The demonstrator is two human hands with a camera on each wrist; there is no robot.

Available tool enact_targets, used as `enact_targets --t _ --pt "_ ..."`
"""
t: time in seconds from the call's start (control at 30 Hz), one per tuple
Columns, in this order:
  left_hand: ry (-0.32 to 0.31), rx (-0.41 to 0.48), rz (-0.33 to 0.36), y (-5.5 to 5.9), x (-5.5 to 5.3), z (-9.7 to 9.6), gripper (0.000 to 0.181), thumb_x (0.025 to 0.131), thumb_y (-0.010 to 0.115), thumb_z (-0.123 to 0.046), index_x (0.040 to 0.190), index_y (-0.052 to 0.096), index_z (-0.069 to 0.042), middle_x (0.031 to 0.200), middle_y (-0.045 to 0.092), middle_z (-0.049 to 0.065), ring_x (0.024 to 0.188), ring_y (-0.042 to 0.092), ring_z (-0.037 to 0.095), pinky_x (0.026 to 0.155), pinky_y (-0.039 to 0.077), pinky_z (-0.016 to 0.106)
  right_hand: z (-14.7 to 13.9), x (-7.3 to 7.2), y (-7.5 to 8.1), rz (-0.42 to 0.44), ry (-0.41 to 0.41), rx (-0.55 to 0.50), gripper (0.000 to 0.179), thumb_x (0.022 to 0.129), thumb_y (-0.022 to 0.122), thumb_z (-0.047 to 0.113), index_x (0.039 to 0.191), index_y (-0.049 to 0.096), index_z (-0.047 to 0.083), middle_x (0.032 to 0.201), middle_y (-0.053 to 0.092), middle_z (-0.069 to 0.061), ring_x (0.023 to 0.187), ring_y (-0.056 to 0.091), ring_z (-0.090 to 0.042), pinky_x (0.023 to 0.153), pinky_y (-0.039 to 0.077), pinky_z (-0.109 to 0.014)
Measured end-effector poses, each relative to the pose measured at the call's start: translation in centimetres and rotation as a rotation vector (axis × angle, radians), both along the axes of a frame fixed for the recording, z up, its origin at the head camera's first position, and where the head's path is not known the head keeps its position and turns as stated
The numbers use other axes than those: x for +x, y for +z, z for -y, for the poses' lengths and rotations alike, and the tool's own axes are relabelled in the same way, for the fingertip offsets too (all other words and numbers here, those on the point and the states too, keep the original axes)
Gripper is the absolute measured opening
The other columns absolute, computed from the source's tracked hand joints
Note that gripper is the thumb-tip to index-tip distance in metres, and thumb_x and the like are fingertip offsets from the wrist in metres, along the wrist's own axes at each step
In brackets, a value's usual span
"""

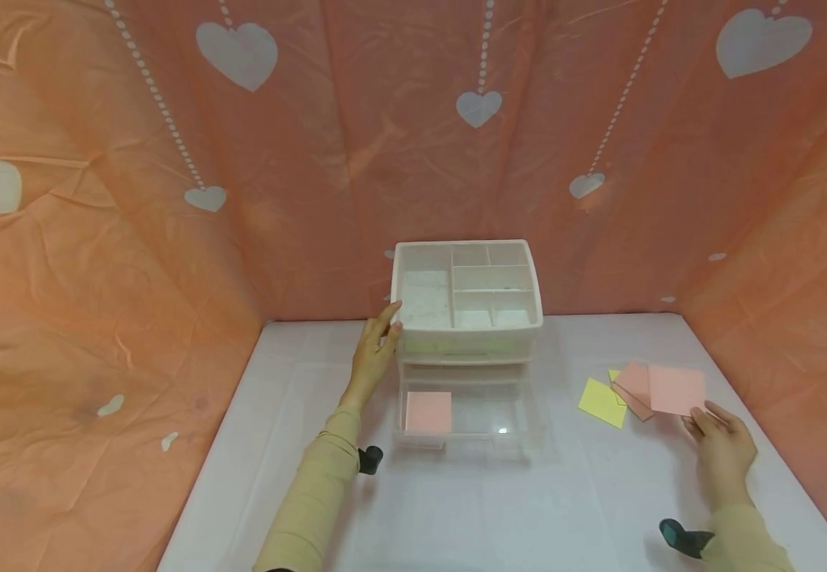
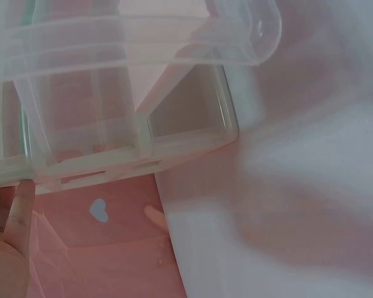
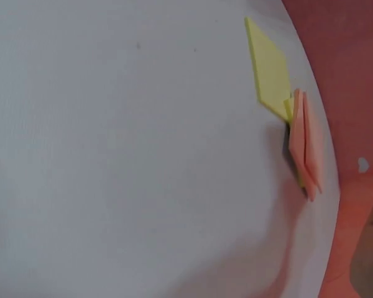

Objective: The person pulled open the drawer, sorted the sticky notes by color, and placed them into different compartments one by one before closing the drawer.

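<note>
My left hand [image 1: 372, 357] rests its fingertips against the left side of a white plastic drawer organizer [image 1: 466, 346]; the left wrist view shows its fingers [image 2: 20, 217] at the frame's edge. Below the organizer's front, a clear drawer [image 1: 488, 413] is pulled out, with a pink sticky note pad [image 1: 428, 412] in its left part. Over at the right, my right hand [image 1: 726, 449] pinches another pink sticky note pad [image 1: 678, 390] by its near corner. Pink pads [image 1: 633, 385] and yellow sticky note pads [image 1: 602, 403] lie overlapping beside it. Only part of the right hand [image 3: 370, 254] shows in the right wrist view.
On top of the organizer is a divided tray [image 1: 423, 298] with several compartments. A white-covered table [image 1: 484, 516] carries everything. Orange cloth [image 1: 384, 159] with white hearts hangs behind and on both sides. Something yellow-green shows faintly through the upper drawer [image 1: 466, 343].
</note>
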State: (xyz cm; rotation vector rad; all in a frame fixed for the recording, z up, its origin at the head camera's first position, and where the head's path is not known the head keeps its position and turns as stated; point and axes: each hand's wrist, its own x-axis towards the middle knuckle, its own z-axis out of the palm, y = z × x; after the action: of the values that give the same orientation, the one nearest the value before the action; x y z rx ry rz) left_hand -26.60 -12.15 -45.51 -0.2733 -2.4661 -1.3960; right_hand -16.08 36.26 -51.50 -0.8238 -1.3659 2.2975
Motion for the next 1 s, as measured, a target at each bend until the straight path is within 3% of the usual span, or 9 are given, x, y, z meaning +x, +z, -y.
enact_targets --t 0.3,0.5,0.73,1.0 --pt "0.003 -0.004 -0.001 -0.1 0.0 0.0 0.040 0.098 0.042 -0.040 0.138 0.041 -0.038 0.104 0.050 0.008 0.103 0.054 0.024 0.076 0.047 0.041 2.1 -1.1 1.6 -0.232 -0.003 -0.173 0.019 0.080 0.064 -0.010 0.090 0.069 0.005 0.071 0.066 -0.005 0.058 0.064 -0.013 0.059 0.054 -0.020" --pt "0.002 -0.006 -0.003 -0.2 0.0 0.0 0.040 0.098 0.042 -0.040 0.138 0.041 -0.037 0.102 0.050 0.009 0.105 0.055 0.026 0.078 0.048 0.043 3.6 -1.6 2.3 -0.334 0.050 -0.172 0.022 0.081 0.060 -0.013 0.092 0.070 0.002 0.073 0.066 -0.007 0.056 0.064 -0.015 0.058 0.054 -0.020" --pt "-0.001 -0.015 -0.012 -0.2 0.0 0.1 0.041 0.098 0.040 -0.043 0.139 0.039 -0.038 0.103 0.050 0.008 0.106 0.054 0.026 0.078 0.048 0.043 5.5 -2.0 3.3 -0.359 0.149 -0.073 0.022 0.083 0.059 -0.010 0.092 0.072 0.005 0.074 0.065 -0.003 0.059 0.062 -0.011 0.059 0.053 -0.018" --pt "0.004 -0.012 -0.012 -0.1 -0.1 0.0 0.041 0.098 0.042 -0.041 0.139 0.039 -0.038 0.106 0.051 0.009 0.106 0.055 0.026 0.079 0.048 0.045 7.2 -2.0 4.3 -0.404 0.284 -0.059 0.022 0.086 0.057 -0.007 0.095 0.074 0.005 0.082 0.069 -0.002 0.066 0.062 -0.010 0.064 0.053 -0.016"
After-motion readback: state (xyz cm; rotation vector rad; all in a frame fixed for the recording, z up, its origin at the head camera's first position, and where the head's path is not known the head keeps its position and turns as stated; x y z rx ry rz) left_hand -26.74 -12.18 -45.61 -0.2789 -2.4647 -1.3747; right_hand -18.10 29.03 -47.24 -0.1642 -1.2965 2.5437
